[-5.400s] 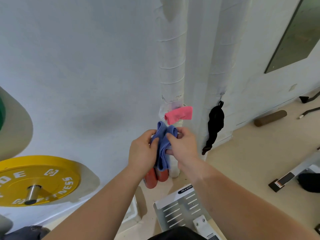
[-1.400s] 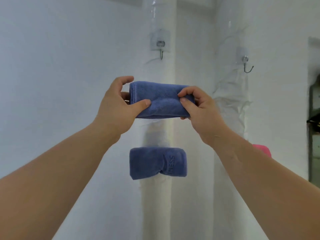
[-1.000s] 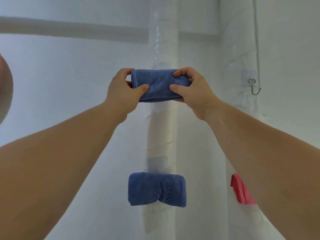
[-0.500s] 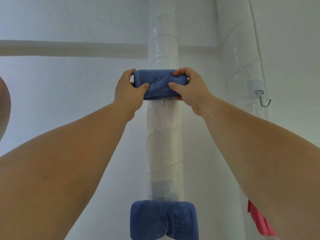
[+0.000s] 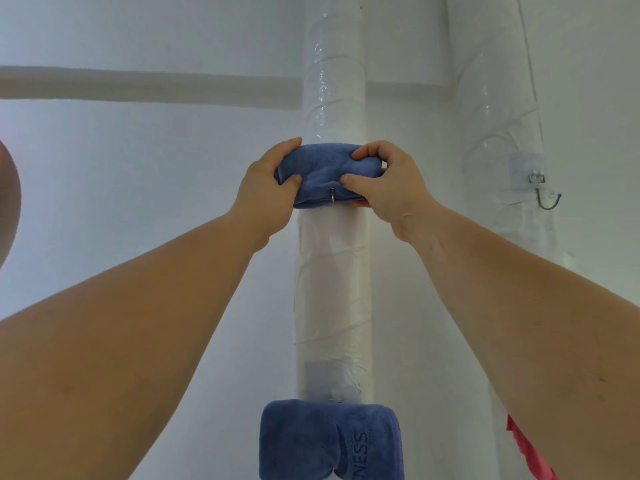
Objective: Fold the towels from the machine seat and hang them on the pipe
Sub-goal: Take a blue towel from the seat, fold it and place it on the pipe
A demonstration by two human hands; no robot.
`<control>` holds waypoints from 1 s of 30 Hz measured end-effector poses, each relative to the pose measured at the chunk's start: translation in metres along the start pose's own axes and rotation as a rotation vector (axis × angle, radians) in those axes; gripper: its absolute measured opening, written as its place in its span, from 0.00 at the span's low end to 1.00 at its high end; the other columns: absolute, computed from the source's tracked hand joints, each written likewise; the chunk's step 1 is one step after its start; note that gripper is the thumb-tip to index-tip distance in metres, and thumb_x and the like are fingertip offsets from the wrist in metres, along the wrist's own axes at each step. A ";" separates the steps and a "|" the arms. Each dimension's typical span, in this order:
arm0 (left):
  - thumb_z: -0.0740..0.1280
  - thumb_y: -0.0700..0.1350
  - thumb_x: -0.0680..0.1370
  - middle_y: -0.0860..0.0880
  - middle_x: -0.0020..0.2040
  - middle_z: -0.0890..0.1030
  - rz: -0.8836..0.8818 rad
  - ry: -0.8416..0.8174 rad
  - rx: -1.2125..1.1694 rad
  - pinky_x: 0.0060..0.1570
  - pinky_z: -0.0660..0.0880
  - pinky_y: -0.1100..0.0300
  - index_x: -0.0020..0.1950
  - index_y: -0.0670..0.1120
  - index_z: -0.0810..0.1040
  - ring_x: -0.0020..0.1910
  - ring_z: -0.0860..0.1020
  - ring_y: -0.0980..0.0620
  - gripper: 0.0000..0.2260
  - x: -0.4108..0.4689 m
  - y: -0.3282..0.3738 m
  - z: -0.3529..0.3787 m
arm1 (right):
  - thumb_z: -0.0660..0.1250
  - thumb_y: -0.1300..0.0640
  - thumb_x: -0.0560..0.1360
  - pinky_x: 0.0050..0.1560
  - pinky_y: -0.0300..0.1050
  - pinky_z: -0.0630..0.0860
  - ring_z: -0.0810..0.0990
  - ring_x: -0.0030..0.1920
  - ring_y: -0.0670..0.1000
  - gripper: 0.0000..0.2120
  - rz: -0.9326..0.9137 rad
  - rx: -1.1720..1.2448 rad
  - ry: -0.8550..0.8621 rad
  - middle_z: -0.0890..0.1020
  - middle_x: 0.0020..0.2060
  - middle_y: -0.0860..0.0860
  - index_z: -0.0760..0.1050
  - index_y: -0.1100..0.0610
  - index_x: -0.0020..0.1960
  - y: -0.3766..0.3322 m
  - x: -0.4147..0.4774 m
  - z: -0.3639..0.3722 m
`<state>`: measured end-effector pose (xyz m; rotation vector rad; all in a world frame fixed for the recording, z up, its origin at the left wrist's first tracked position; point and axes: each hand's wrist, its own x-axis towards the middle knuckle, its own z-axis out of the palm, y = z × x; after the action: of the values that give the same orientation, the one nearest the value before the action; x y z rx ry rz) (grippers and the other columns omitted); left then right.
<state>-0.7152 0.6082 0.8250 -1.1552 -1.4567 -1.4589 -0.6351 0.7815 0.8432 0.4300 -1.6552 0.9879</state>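
Note:
A folded blue towel is pressed against the white wrapped vertical pipe, high up. My left hand grips its left end and my right hand pinches its right end. The tip of a small metal hook pokes out near the towel's lower edge. Lower on the same pipe hangs a second folded blue towel with lettering on it.
A second wrapped pipe stands to the right with a bare metal hook on it. A pink towel shows at the lower right behind my right forearm. A white wall lies behind, with a horizontal pipe across it.
Both hands raised the blue towel from low by the floor up to the pipe's upper hook. In the last half second the towel crumpled against the pipe and the hook tip now shows.

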 end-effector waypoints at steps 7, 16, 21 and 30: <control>0.77 0.49 0.74 0.58 0.62 0.76 -0.080 0.049 -0.070 0.55 0.75 0.64 0.71 0.55 0.74 0.60 0.76 0.57 0.26 0.003 0.005 0.008 | 0.74 0.60 0.72 0.42 0.54 0.86 0.84 0.50 0.57 0.12 -0.009 -0.104 -0.028 0.80 0.50 0.50 0.74 0.49 0.50 -0.008 -0.002 -0.001; 0.77 0.39 0.72 0.54 0.55 0.80 -0.081 0.005 -0.087 0.50 0.82 0.59 0.62 0.53 0.76 0.53 0.81 0.55 0.22 0.006 0.011 0.015 | 0.75 0.61 0.73 0.34 0.42 0.81 0.83 0.47 0.54 0.13 0.194 0.041 -0.013 0.80 0.53 0.54 0.77 0.55 0.56 -0.008 -0.008 -0.012; 0.76 0.42 0.72 0.54 0.51 0.81 -0.089 0.035 -0.091 0.38 0.76 0.65 0.59 0.52 0.76 0.47 0.80 0.56 0.18 -0.002 0.000 0.016 | 0.72 0.60 0.73 0.38 0.50 0.85 0.81 0.46 0.53 0.12 0.062 -0.124 0.008 0.78 0.49 0.48 0.74 0.52 0.54 -0.003 -0.011 -0.004; 0.77 0.44 0.72 0.55 0.52 0.81 -0.063 0.041 -0.114 0.43 0.78 0.64 0.58 0.53 0.75 0.49 0.80 0.56 0.18 -0.008 -0.008 0.015 | 0.74 0.59 0.72 0.44 0.59 0.84 0.83 0.50 0.57 0.14 0.017 -0.181 -0.002 0.79 0.49 0.48 0.75 0.53 0.56 0.000 -0.018 -0.002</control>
<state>-0.7191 0.6229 0.8144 -1.1501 -1.4091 -1.6173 -0.6280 0.7797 0.8267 0.2958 -1.7356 0.8416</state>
